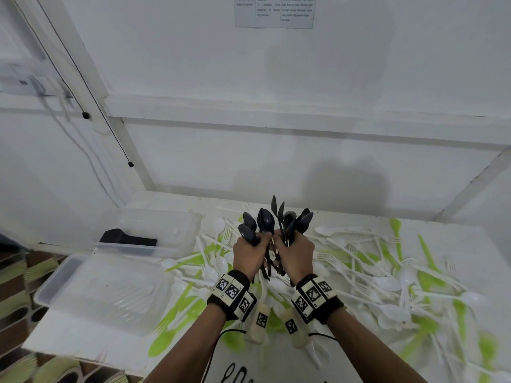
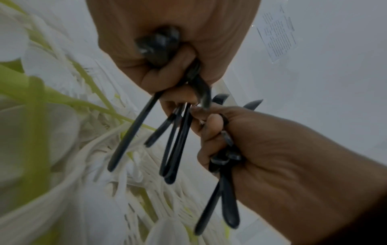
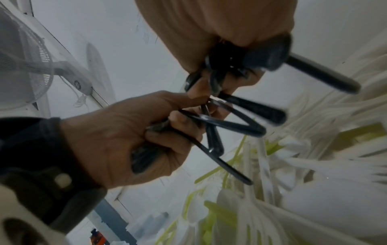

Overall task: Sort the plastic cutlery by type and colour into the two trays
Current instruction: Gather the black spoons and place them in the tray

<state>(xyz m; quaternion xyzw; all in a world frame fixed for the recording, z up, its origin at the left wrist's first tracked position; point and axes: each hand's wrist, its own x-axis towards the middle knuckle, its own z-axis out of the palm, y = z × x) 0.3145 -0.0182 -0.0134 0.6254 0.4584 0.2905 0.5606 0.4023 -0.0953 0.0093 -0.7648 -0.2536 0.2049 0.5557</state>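
Observation:
Both hands are raised side by side over the table, each gripping a bunch of black plastic spoons with the bowls pointing up. My left hand (image 1: 249, 255) holds one bunch of black spoons (image 1: 261, 223); my right hand (image 1: 297, 254) holds the other bunch (image 1: 294, 219). The two hands touch at the fingers. In the left wrist view my left hand (image 2: 167, 69) has its fingers curled round black handles (image 2: 178, 145) that hang down. In the right wrist view my right hand (image 3: 209, 33) clamps crossed black handles (image 3: 253, 109). White and green cutlery (image 1: 387, 272) covers the table beneath.
Two clear plastic trays stand at the left: the far tray (image 1: 179, 217) holds dark items (image 1: 127, 239), the near tray (image 1: 83, 297) sits by the table's left edge. A white wall rises close behind. A fan (image 3: 21, 66) is mounted at the left.

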